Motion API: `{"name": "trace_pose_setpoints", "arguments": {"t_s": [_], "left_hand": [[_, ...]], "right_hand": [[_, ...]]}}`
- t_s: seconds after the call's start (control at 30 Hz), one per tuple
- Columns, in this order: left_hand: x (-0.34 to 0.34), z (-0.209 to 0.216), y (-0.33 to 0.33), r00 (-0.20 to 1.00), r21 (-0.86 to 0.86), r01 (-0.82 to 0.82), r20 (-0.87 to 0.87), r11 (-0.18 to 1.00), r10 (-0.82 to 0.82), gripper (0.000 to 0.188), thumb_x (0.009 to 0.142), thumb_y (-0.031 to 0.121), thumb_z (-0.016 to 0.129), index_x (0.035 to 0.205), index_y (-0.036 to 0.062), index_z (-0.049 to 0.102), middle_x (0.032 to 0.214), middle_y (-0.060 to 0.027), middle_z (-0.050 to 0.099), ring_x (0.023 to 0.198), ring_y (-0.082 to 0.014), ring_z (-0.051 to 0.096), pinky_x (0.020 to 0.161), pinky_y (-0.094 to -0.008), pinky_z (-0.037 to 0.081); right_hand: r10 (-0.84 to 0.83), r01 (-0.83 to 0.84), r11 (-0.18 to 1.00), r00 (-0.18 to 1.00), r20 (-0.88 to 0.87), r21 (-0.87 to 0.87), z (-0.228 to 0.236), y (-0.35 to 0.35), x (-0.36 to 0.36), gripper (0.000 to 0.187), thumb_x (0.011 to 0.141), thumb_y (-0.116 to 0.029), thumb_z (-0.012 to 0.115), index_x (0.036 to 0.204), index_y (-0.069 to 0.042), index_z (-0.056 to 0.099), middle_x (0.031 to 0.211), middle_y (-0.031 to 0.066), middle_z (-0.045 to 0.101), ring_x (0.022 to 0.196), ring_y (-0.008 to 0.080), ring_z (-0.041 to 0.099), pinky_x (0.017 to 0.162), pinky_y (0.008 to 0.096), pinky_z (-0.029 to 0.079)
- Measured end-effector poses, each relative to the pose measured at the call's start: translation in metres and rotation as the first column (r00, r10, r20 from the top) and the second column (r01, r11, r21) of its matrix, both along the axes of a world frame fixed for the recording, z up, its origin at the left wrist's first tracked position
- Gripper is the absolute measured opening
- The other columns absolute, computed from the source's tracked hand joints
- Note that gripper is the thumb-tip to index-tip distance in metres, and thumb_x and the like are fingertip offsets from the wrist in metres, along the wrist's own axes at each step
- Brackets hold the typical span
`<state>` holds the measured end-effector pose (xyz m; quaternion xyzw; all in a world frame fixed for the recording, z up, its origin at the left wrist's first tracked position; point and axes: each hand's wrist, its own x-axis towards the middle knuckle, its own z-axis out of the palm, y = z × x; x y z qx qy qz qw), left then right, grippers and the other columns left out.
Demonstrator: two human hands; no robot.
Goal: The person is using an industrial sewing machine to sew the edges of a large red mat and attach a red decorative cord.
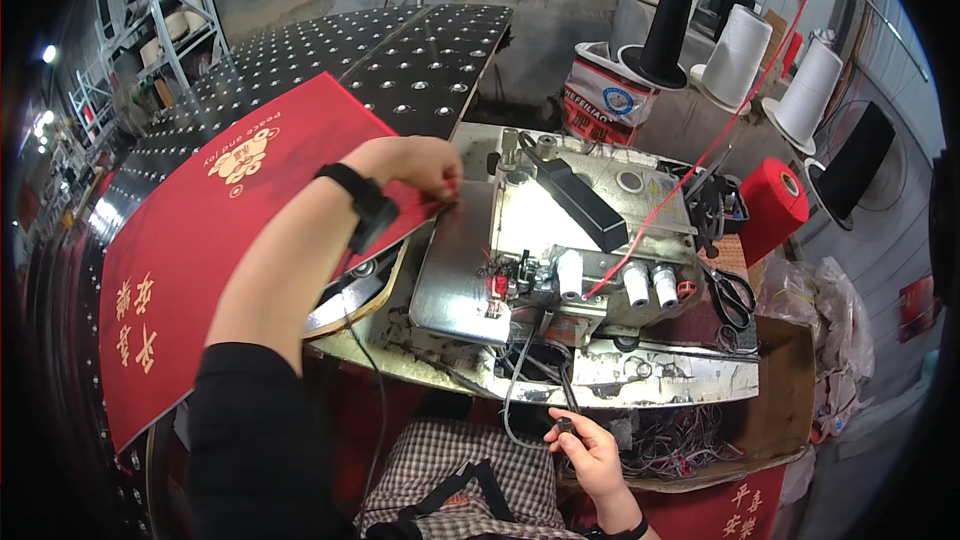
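A red mat (300,180) with gold lettering and a gold figure slopes over the table on the left. At its right corner my left hand (428,168) is closed, pinching the edge beside the metal plate (448,270) of an overlock sewing machine (600,210). Below the machine's front edge, my right hand (590,452) is closed around a slim dark tool with a round black end (566,425); its exact kind I cannot make out. A grey cable (508,405) loops down next to that hand. Red thread (700,160) runs down to the machine.
Behind stretches a black table studded with metal balls (420,85). Black, white and red thread cones (775,195) stand at the right. Scissors (732,298) lie on the machine's right side. A cardboard box (785,380) of thread scraps and another red mat (735,510) are below.
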<state>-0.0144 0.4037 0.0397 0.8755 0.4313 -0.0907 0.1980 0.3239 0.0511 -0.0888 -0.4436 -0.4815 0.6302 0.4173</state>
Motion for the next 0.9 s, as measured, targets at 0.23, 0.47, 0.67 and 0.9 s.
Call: {"name": "trace_pose_setpoints", "arguments": {"t_s": [0.23,0.47,0.67,0.9], "left_hand": [[-0.037,0.029,-0.137,0.955,-0.028,-0.109,0.275,0.994,0.113,0.015,0.082,0.014,0.072,0.091,0.0023,0.070,0.084,-0.0090,0.068,0.083,-0.0216,0.063,0.078,-0.0340,0.048],[-0.020,0.039,-0.192,0.891,0.118,-0.157,0.445,0.981,0.089,0.009,0.082,0.009,0.070,0.087,0.0012,0.067,0.087,-0.0089,0.065,0.082,-0.0230,0.061,0.076,-0.0338,0.048],[-0.017,0.046,-0.190,0.891,0.108,-0.159,0.444,0.981,0.095,0.009,0.084,0.006,0.067,0.090,0.0006,0.066,0.087,-0.0084,0.064,0.083,-0.0211,0.062,0.076,-0.0326,0.049],[-0.018,0.045,-0.190,0.863,0.070,-0.200,0.484,0.977,0.142,0.008,0.083,0.005,0.066,0.090,0.0003,0.065,0.087,-0.0074,0.063,0.083,-0.0184,0.062,0.075,-0.0307,0.049]], "right_hand": [[0.207,-0.195,0.970,0.975,-0.078,0.142,0.032,0.011,-0.043,0.029,0.098,-0.003,0.050,0.126,0.001,0.058,0.101,0.0072,0.067,0.089,0.0130,0.065,0.081,0.0263,0.052],[-0.037,-0.259,0.916,0.706,-0.707,-0.307,0.053,0.082,-0.154,0.046,0.101,-0.047,0.044,0.091,-0.005,0.060,0.065,0.0002,0.048,0.052,0.0100,0.039,0.048,0.0238,0.030],[-0.177,-0.349,0.773,0.683,-0.709,-0.530,0.072,0.109,-0.203,0.048,0.096,-0.054,0.044,0.072,-0.014,0.054,0.056,-0.0023,0.046,0.048,0.0125,0.037,0.047,0.0273,0.028],[-0.262,-0.312,0.740,0.682,-0.683,-0.596,0.075,0.117,-0.216,0.040,0.098,-0.043,0.039,0.075,-0.013,0.051,0.058,-0.0013,0.045,0.049,0.0125,0.037,0.048,0.0279,0.028]]}}
